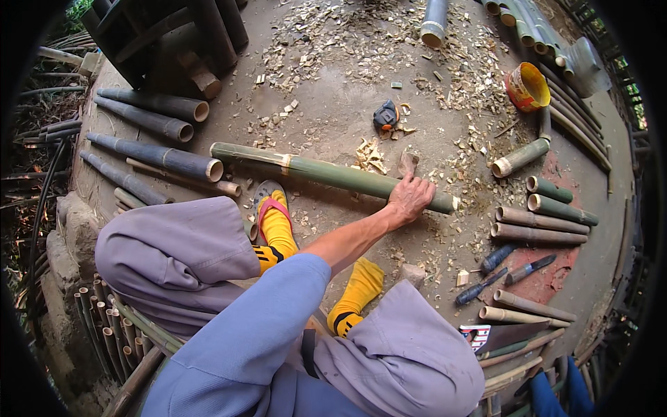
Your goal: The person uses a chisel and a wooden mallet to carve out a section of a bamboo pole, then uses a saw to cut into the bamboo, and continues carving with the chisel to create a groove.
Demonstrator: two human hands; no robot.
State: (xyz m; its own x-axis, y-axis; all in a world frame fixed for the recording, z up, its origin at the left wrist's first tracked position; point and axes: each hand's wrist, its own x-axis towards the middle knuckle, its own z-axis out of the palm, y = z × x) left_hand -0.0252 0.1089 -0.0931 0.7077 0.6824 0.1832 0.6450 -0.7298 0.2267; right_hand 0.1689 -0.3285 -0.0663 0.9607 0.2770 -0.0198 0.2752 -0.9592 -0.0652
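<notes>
A thick green bamboo pole (333,174) lies across the ground in front of my feet, with a pale scraped band near its left part. My left hand (412,198) reaches across my body and closes over the pole near its right end. Just beyond my knuckles is a small brown block (408,164), whose kind I cannot make out. My right hand is out of view. A black and orange tape measure (386,116) rests farther off, beyond a little heap of pale shavings (372,156). My foot in a yellow sock and sandal (276,221) stands near the pole.
Dark bamboo lengths (163,161) lie at left. Short bamboo pieces (538,235), a sheathed-looking dark tool (497,258), a knife (531,269) and a saw (513,337) lie at right. A red-yellow bucket (526,87) is tipped at the far right. Wood chips (313,52) litter the ground.
</notes>
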